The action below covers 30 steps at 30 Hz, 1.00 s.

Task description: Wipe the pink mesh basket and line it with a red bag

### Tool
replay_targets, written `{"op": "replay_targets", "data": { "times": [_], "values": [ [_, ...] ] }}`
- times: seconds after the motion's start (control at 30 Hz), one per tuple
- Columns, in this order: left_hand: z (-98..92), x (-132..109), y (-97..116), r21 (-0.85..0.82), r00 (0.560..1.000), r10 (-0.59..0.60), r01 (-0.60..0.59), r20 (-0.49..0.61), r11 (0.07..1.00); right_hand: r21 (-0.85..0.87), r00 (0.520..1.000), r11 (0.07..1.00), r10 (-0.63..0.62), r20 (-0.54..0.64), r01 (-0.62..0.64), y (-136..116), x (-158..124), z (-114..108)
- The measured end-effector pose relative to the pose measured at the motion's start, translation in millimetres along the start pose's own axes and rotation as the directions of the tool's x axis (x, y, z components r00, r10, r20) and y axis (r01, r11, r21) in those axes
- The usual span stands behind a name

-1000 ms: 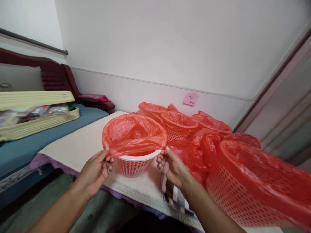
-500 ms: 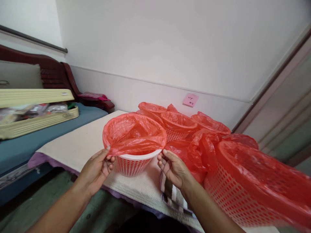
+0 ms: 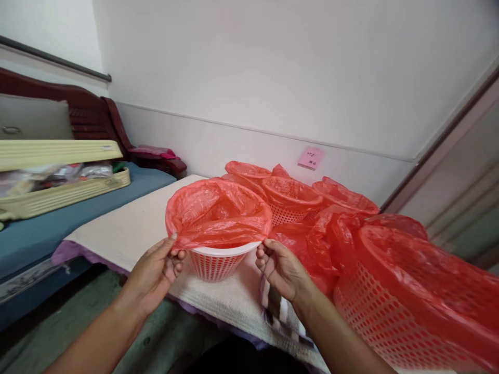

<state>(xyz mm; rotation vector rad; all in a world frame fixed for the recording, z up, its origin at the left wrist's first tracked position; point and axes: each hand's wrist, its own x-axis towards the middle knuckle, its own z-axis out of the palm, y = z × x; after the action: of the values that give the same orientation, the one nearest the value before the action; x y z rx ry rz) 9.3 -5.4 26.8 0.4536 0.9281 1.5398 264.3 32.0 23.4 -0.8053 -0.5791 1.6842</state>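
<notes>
A white perforated basket [image 3: 216,265] stands upright on the cream cover, lined with a thin red plastic bag [image 3: 218,208]. The bag is folded over the far and side parts of the rim, while the white near rim shows bare. My left hand [image 3: 161,265] pinches the bag's edge at the basket's near left. At the near right, my right hand [image 3: 280,262] pinches the same edge between thumb and finger. Between the two hands the bag's edge is stretched across the opening, just above the bare rim.
Several red-lined baskets [image 3: 292,197] stand behind and to the right, one large basket [image 3: 397,306] close by. Loose red bags [image 3: 331,239] and a striped cloth [image 3: 283,311] lie between. An open cream case [image 3: 66,195] rests on the blue bed at left.
The view has shifted slightly, so the baskets at right appear a little farther right. Both hands keep their pinch on the bag, with the right hand slightly farther from the left.
</notes>
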Motion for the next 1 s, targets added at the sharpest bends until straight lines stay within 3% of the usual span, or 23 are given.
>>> {"op": "replay_targets", "data": {
  "times": [0.37,0.67,0.77,0.87,1.0],
  "values": [
    [0.5,2,2,-0.022,1.000,0.017,-0.018,-0.019,1.000,-0.269,1.000,0.963,0.012,0.021,-0.006,19,1,-16],
    [2.4,2,-1,0.002,1.000,0.018,-0.018,0.012,1.000,-0.287,0.998,0.956,0.039,-0.054,-0.053,33,13,-29],
    [2.2,-2,-5,-0.009,0.999,0.021,-0.021,0.038,1.000,-0.313,0.996,0.948,0.037,-0.078,-0.060,56,3,-40],
    [0.7,-12,-14,-0.002,0.998,0.033,-0.033,0.061,0.999,-0.394,0.996,0.919,-0.010,-0.085,-0.025,96,-13,-63],
    [-0.9,-33,-31,0.007,0.995,0.090,-0.091,0.053,0.996,-0.569,0.969,0.817,-0.205,-0.141,0.091,163,-39,-109]
  ]
}}
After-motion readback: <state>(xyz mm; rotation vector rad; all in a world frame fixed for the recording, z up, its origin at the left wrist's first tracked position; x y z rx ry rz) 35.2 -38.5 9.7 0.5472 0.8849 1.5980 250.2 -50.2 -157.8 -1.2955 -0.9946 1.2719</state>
